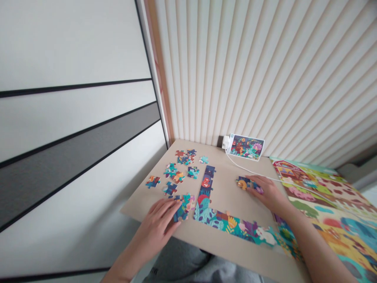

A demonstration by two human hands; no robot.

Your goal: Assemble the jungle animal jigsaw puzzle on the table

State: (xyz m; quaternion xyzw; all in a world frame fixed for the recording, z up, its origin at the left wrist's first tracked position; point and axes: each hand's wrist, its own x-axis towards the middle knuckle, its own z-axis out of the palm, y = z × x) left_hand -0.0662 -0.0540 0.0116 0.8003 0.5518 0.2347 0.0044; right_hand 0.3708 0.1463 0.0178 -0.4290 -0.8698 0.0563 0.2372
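My left hand (160, 221) rests at the table's front left, fingers stretched and thumb apart, touching a group of loose puzzle pieces (186, 205). On the right, my right hand (267, 192) has its fingers closed on a dark puzzle piece (255, 186), beside an orange and blue puzzle piece (242, 182). Between the hands lies a joined L-shaped puzzle border (232, 225), with a left column and a bottom row. Its right end is partly hidden by my right forearm. More loose puzzle pieces (174, 173) are scattered at the left.
A printed picture card (246, 147) leans at the back against the pleated blind (218, 78). Beside it is a white charger (226, 142), its cable (250, 171) running right across the table. A colourful farm-picture sheet (318, 196) covers the right side. White panels (88, 157) stand at the left.
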